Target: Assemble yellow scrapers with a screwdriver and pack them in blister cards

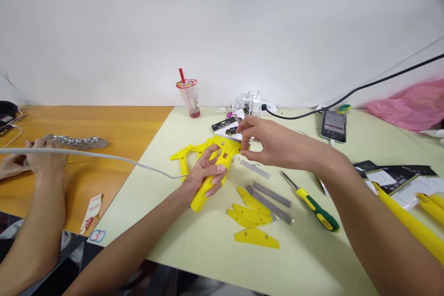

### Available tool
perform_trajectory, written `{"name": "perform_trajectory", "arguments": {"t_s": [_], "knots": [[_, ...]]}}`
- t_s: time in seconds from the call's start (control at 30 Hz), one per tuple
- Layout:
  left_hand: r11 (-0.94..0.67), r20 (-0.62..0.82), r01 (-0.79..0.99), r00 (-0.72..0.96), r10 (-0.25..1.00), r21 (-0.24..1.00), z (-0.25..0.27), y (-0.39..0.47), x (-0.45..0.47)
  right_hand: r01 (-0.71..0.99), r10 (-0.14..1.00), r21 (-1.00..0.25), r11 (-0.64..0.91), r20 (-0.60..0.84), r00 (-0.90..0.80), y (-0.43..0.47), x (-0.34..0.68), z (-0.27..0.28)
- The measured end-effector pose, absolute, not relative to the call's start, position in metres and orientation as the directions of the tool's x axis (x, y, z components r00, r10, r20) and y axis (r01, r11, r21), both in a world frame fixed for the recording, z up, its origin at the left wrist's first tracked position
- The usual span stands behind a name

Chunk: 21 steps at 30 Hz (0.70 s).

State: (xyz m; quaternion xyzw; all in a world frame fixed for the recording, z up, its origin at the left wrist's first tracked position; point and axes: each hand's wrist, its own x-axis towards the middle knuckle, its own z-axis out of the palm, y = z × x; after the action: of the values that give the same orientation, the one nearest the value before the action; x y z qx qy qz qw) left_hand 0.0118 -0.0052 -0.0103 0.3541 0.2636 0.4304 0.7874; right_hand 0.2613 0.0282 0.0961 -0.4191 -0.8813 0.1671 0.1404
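My left hand (207,171) is wrapped round the handle of a yellow scraper (200,196), whose wide head points away from me with a metal blade along its far edge. At the right end of that head my right hand (262,141) makes a pinch, thumb and forefinger close together; whatever is between them is too small to make out. More yellow scraper handles (183,159) lie just beyond my left hand. Nearer me are loose yellow blade covers (255,238), grey metal blades (272,194) and a thin blade (255,169) with tiny screws beside it.
A green and yellow screwdriver (317,210) lies at the right, near black-and-white packaging (398,180) and yellow handles (412,224). Behind stand a drink cup (190,99), a power strip (256,101) and a phone (333,126). Another person's hands (46,155) work at the orange table.
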Motion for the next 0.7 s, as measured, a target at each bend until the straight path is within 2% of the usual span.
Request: {"name": "perform_trajectory", "arguments": {"t_s": [0.3,0.53,0.7], "knots": [[0.370,-0.081,-0.476,0.524,0.848,0.797,-0.0077,-0.0071,0.0127,0.702,0.791,-0.437,0.563,0.039,-0.610,0.0278,0.2598,0.1002],[0.422,-0.133,-0.491,0.519,0.844,0.762,-0.0047,-0.0095,0.0150,0.684,0.786,-0.472,0.556,0.030,-0.618,0.0304,0.2624,0.0978],[0.445,-0.148,-0.515,0.517,0.843,0.733,-0.0064,-0.0077,0.0130,0.703,0.832,-0.541,0.461,-0.010,-0.554,0.0368,0.2636,0.0971]]}}
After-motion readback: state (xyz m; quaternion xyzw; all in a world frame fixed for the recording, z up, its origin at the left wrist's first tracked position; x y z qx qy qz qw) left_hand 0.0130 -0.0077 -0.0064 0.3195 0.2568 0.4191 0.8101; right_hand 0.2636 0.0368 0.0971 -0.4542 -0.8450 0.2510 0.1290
